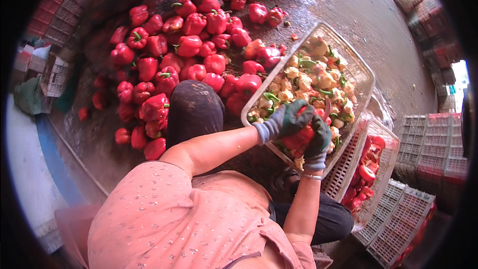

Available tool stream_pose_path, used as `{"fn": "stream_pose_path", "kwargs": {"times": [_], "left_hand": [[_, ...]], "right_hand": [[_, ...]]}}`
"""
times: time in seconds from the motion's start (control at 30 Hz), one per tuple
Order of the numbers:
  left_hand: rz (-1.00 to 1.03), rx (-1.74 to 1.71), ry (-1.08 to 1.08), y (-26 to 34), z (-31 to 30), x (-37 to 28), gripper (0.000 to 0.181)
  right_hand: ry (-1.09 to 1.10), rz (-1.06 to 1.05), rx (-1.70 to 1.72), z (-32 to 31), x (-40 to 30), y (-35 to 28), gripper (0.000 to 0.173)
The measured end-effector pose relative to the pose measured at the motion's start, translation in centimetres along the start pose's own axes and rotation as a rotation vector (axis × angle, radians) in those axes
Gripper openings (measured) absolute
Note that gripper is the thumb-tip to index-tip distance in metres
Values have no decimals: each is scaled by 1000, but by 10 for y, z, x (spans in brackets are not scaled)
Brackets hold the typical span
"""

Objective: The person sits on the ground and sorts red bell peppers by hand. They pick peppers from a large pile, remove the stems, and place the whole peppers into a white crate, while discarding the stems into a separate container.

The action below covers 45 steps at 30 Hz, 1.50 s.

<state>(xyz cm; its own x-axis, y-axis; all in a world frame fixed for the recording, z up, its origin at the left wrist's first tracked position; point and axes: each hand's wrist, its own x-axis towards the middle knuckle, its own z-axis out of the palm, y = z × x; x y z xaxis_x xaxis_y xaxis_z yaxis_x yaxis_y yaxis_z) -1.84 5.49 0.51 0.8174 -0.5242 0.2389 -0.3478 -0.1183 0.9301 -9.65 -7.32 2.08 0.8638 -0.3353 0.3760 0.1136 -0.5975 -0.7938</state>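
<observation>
Both of my hands wear dark green work gloves with grey-blue cuffs. My left hand (298, 119) grips a red bell pepper (298, 139) from above, over a white plastic crate (364, 68). Close against the pepper's other side is my right hand (318, 138). A short curved knife blade (328, 107) rises beside its fingertips; the handle is hidden in the glove. Pale pepper cores (304, 81) with seeds and green stems fill much of the crate under my hands.
Whole red bell peppers (188, 46) lie heaped on the wet floor (345, 11) at front left. Right of the core crate, another crate (388, 157) holds cut red peppers (368, 172). Stacked crates (429, 142) stand farther right. My knee (196, 106) borders the heap.
</observation>
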Motion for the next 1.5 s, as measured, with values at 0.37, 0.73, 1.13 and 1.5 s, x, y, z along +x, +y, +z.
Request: {"fn": "stream_pose_path", "kwargs": {"times": [0.37, 0.73, 1.13, 1.5], "left_hand": [[-500, -492, -284, 8, -22, 9, 41], [-523, -627, -43, -19, -24, 18, 23], [-336, -432, -468, 55, -8, 16, 37], [444, -247, -421, 176, 145, 70, 47]], "right_hand": [[-295, 414, 167, -11, 5, -37, 20], [226, 682, 618, -35, 11, -47, 36], [32, 584, 341, -68, -30, -32, 29], [526, 260, -56, -281, -23, -28, 78]]}}
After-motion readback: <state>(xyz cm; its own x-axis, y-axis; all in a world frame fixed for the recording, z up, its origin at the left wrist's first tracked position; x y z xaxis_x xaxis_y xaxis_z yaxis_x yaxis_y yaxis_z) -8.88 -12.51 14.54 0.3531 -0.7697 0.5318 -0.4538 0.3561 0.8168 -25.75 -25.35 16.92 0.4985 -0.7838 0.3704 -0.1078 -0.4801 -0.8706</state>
